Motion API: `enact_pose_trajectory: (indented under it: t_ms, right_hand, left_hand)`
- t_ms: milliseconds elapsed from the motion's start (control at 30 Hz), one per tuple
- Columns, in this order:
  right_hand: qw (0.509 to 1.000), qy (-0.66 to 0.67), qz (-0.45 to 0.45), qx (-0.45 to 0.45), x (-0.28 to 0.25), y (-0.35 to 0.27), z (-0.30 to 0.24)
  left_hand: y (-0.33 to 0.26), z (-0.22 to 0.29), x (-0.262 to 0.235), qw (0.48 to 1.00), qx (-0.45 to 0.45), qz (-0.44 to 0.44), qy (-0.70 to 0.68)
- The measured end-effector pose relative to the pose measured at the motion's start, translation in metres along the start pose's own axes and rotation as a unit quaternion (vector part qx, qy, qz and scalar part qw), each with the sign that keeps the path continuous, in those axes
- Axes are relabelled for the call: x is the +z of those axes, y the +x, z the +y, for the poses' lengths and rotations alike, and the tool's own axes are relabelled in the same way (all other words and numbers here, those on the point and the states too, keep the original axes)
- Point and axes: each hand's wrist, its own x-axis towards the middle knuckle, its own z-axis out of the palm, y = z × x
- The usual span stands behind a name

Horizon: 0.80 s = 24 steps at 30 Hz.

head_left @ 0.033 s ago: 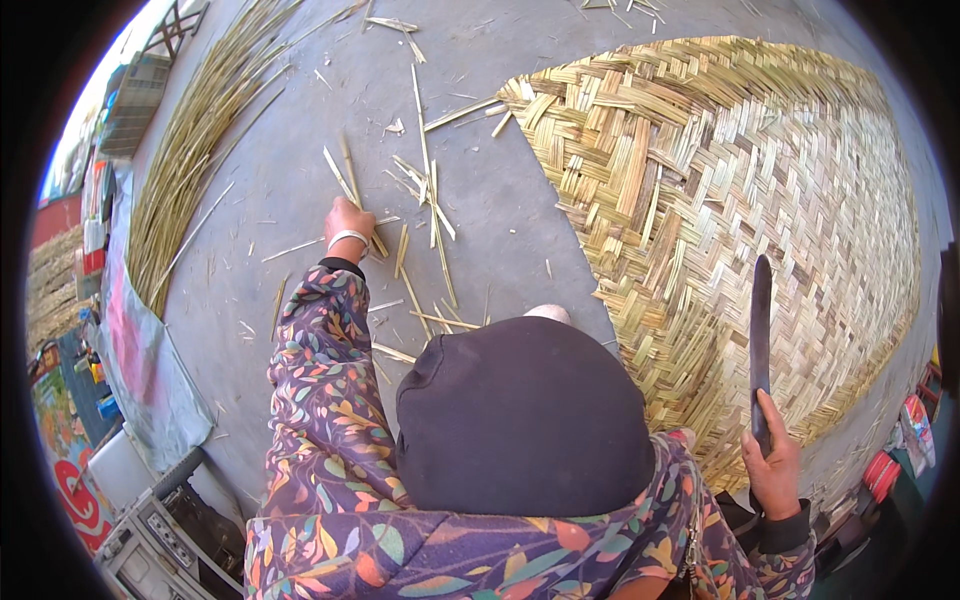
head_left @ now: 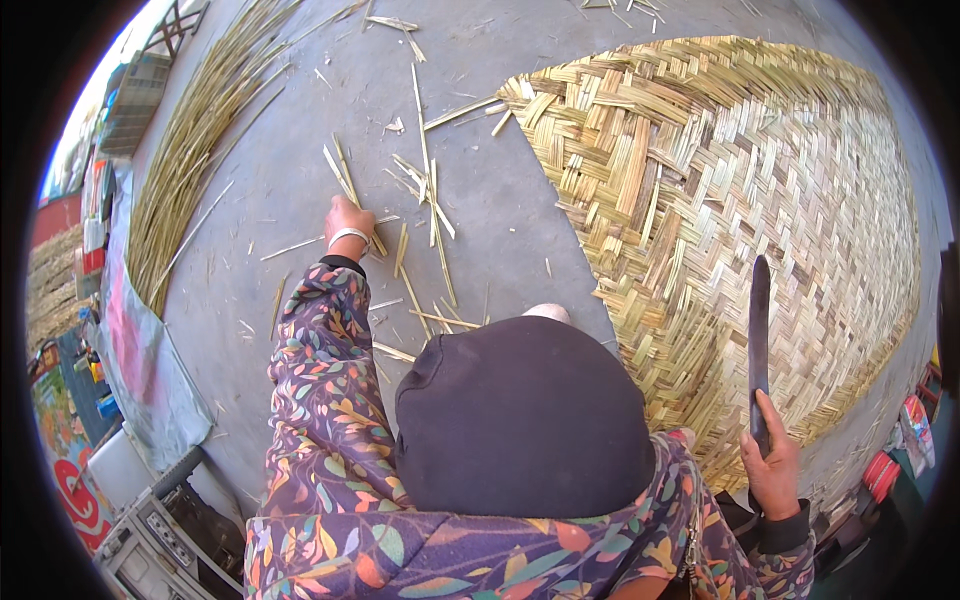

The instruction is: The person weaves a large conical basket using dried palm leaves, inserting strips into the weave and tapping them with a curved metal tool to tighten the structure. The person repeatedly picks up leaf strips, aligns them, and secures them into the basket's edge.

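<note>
On the grey floor to the left, my left hand (head_left: 349, 222) is closed around a few short reed strips (head_left: 343, 172). Their pale ends stick out above the fingers, and another end shows by the wrist; the fingertips are mostly hidden. At the lower right, my right hand (head_left: 772, 468) grips the handle of a machete (head_left: 760, 325). Its long dark blade points up and away, over a large woven reed mat (head_left: 690, 210). The mat has a pale middle and a yellower border.
Loose reed offcuts (head_left: 434, 205) are scattered between my left hand and the mat. A long bundle of reeds (head_left: 195, 160) lies at the far left, beside a plastic sheet (head_left: 150, 370). A dark rounded cloth shape (head_left: 520, 420) fills the lower middle.
The reed strips at my left hand have tilted slightly, their upper ends shifting a little to the left. My right hand and the machete hold nearly still.
</note>
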Motion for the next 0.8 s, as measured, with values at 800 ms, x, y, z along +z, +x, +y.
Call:
enact_pose_trajectory:
  t_ms: [800]
  right_hand:
    - [0.968,-0.249,-0.008,-0.027,0.056,0.099,0.088]
  left_hand:
    - [-0.148,0.13,-0.008,0.616,0.111,-0.502,-0.596]
